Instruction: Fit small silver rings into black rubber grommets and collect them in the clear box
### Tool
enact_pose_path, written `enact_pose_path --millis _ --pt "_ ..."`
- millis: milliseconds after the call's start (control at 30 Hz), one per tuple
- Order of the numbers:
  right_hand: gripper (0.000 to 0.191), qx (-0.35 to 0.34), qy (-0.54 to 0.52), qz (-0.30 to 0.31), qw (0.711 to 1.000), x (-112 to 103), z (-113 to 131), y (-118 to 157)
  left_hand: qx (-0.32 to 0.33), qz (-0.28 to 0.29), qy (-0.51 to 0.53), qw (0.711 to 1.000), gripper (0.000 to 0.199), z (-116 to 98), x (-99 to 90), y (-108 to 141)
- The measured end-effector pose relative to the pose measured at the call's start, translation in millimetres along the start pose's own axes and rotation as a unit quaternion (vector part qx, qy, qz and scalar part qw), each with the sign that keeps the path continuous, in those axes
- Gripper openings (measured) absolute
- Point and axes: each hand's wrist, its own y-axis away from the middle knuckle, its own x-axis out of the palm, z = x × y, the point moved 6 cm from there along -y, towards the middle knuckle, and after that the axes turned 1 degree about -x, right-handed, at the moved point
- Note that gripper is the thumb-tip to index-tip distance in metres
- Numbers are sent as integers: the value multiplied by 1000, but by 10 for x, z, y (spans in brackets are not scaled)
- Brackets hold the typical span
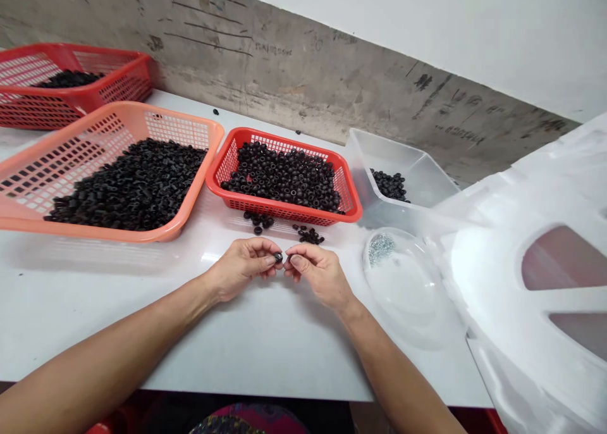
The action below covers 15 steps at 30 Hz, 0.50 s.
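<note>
Left hand [241, 268] and right hand [318, 276] meet fingertip to fingertip, closed narrowly on one small black ring [278, 257], over the middle of the white bench [284, 352], just in front of a red plastic basket [246, 130] heaped with similar rings [279, 174].

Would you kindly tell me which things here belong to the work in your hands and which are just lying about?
Job: left hand, right hand, black ring, loose rings, red basket.
Aside: orange basket, clear tub, clear dish, white foam packaging.
</note>
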Motion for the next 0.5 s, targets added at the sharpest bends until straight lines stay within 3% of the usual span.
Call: enact_pose_path --millis 233,500 --pt "22 43 -70 32 996 -13 -121 -21 3 -2 8 1000 21 12 -26 -11" --pt "19 47 -68 2 997 -32 -59 -18 -1 -21 -18 1000 22 8 -32 -8"
